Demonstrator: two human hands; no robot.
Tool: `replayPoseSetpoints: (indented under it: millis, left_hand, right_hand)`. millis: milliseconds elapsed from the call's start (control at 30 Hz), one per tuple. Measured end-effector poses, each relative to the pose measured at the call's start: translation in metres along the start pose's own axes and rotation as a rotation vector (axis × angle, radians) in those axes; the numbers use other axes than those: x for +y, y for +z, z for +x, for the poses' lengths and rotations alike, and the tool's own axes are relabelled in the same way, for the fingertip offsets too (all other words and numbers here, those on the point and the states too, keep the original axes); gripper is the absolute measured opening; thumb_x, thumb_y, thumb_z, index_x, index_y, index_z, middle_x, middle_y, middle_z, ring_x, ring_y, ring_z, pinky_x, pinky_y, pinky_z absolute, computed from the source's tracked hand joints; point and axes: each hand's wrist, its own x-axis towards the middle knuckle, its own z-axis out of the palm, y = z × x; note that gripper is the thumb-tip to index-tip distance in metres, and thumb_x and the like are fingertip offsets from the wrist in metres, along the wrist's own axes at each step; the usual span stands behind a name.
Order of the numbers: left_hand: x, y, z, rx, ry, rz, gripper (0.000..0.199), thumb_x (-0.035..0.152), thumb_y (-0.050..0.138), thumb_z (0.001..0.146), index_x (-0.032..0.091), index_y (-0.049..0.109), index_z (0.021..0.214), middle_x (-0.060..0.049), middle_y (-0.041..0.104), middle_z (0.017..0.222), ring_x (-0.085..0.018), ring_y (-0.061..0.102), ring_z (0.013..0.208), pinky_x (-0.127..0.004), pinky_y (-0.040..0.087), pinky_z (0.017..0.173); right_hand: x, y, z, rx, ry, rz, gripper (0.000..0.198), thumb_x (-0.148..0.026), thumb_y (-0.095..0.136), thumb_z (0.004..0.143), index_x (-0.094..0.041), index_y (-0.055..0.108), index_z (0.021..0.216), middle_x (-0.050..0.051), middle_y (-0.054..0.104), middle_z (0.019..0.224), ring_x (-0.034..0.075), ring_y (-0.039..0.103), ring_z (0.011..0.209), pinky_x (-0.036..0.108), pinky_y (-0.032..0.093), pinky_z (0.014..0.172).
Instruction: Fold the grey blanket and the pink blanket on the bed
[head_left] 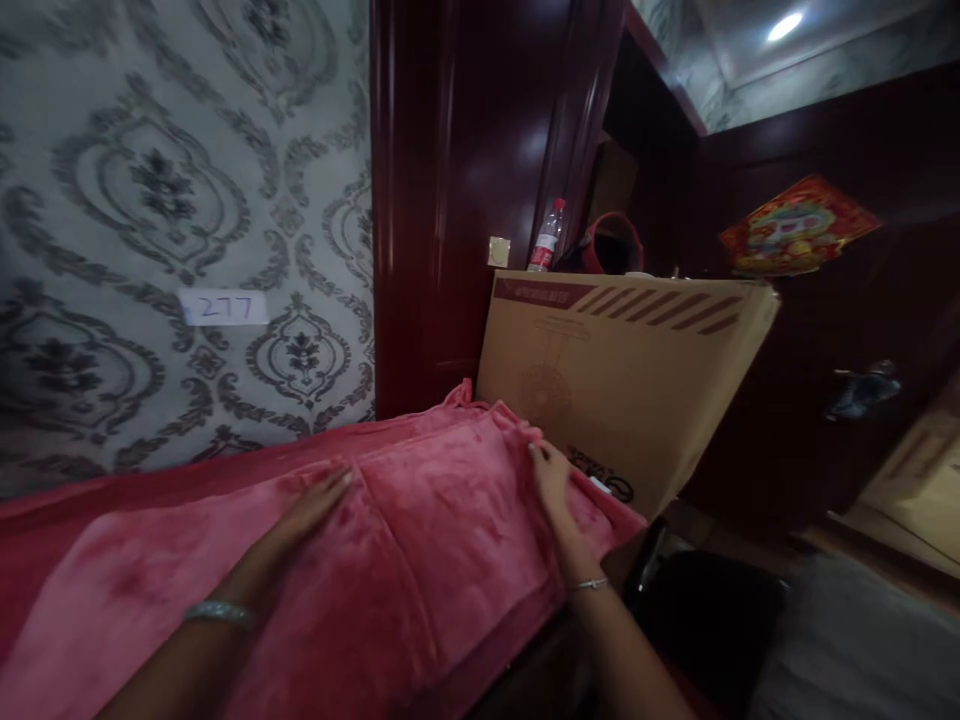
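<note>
A pink plush cloth [457,510], with a seam or fold line running down its middle, lies spread out in front of me; I cannot tell whether it is a garment or a blanket. Flat on its left part rests my left hand [319,505], fingers stretched out together. At the far right end, my right hand [551,478] has its fingers bent over the bunched edge of the cloth and appears to grip it. A bangle circles my left wrist and a thin bracelet my right.
Just behind the cloth's right end stands a large cardboard box [615,370]. A plastic bottle [546,240] with a red cap stands behind the box's top edge. Patterned wallpaper [300,230] bears a paper label [225,307] reading 277. A dark door [787,380] is at right.
</note>
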Motion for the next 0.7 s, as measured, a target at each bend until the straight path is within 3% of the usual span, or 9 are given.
replayPoseSetpoints:
  millis: [67,167,267,333,467,600,700]
  left_hand:
    - [0.010,-0.014,-0.012,0.001,-0.105,-0.413,0.068,0.066,0.058,0.076,0.016,0.061,0.123,-0.019,0.063,0.131,-0.033,0.063,0.117,-0.051,0.046,0.104]
    - [0.016,-0.031,-0.034,-0.093,-0.283,-0.853,0.059,0.055,0.060,0.081,0.014,0.056,0.123,-0.018,0.071,0.107,-0.031,0.072,0.091,-0.050,0.055,0.087]
    - [0.006,-0.041,-0.054,-0.080,-0.358,-1.044,0.053,0.051,0.050,0.089,0.011,0.054,0.124,-0.015,0.072,0.092,-0.027,0.071,0.077,-0.045,0.058,0.074]
    - [-0.005,-0.042,-0.063,-0.030,-0.316,-1.121,0.048,0.047,0.044,0.093,0.011,0.057,0.121,-0.013,0.071,0.089,-0.024,0.070,0.075,-0.041,0.058,0.073]
    - [-0.018,-0.032,-0.070,0.134,-0.177,-1.087,0.034,0.045,0.054,0.089,0.016,0.065,0.103,-0.009,0.071,0.087,-0.020,0.068,0.077,-0.033,0.056,0.077]
    - [-0.013,-0.018,-0.058,0.235,-0.174,-0.708,0.036,0.049,0.068,0.076,0.016,0.066,0.089,-0.011,0.070,0.084,-0.023,0.066,0.081,-0.033,0.053,0.075]
    - [-0.007,-0.013,-0.038,0.404,-0.195,-0.525,0.039,0.043,0.075,0.068,0.015,0.063,0.092,-0.009,0.068,0.085,-0.022,0.065,0.085,-0.031,0.050,0.074]
  right_hand:
    - [-0.036,0.034,-0.033,-0.194,-0.088,0.049,0.031,-0.043,0.054,0.079,-0.018,0.071,0.073,0.007,0.072,0.074,0.021,0.061,0.069,0.029,0.047,0.067]
    - [-0.085,0.060,-0.110,-0.573,-0.404,0.070,0.025,-0.026,0.047,0.088,-0.019,0.070,0.081,0.006,0.072,0.083,0.019,0.062,0.077,0.028,0.047,0.075]
    - [-0.109,0.056,-0.189,-0.826,-0.556,0.071,0.022,-0.013,0.050,0.084,-0.019,0.071,0.090,0.006,0.072,0.091,0.019,0.063,0.085,0.030,0.048,0.083]
    - [-0.108,0.045,-0.226,-0.973,-0.580,0.098,0.027,-0.009,0.053,0.082,-0.020,0.071,0.097,0.006,0.073,0.099,0.019,0.064,0.091,0.031,0.049,0.087]
    - [-0.090,0.032,-0.259,-1.078,-0.549,0.149,0.047,-0.002,0.056,0.075,-0.021,0.069,0.115,0.006,0.070,0.115,0.022,0.062,0.108,0.036,0.049,0.097]
    - [-0.078,0.030,-0.262,-1.061,-0.539,0.150,0.062,0.000,0.054,0.068,-0.020,0.064,0.126,0.009,0.066,0.125,0.025,0.059,0.117,0.045,0.048,0.103]
    - [-0.076,0.031,-0.260,-1.076,-0.543,0.157,0.064,0.000,0.052,0.068,-0.022,0.064,0.126,0.009,0.067,0.124,0.025,0.060,0.116,0.046,0.049,0.103]
